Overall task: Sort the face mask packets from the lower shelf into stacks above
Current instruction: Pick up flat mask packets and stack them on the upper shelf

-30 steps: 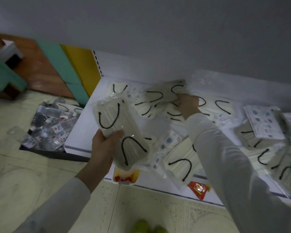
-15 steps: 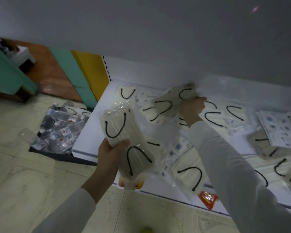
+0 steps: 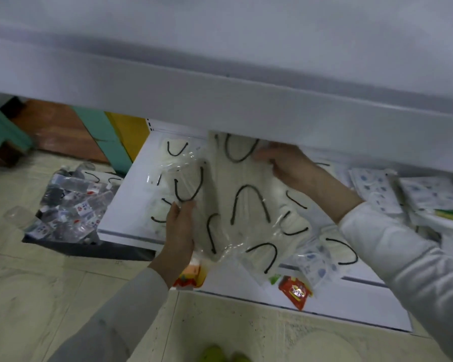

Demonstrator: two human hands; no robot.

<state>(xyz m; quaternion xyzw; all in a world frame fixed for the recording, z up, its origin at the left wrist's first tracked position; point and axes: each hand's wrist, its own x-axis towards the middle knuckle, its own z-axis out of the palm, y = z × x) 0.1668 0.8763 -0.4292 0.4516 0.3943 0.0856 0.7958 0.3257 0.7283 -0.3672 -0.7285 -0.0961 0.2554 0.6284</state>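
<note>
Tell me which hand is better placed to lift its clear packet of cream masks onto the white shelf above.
Probably the right hand: it grips its clear packet of cream masks just under the white upper shelf's edge; the left hand holds a second packet lower, by the lower shelf.

The face mask packets (image 3: 246, 205) are cream with black ear loops under clear, glossy wrap. At the right, the spotted packets (image 3: 372, 189) are white with pale blue spots. The shelf (image 3: 120, 205) is white, the sachet (image 3: 294, 292) at its near edge red and yellow, the floor (image 3: 37, 296) beige tile, and the sleeves (image 3: 392, 246) white.
</note>
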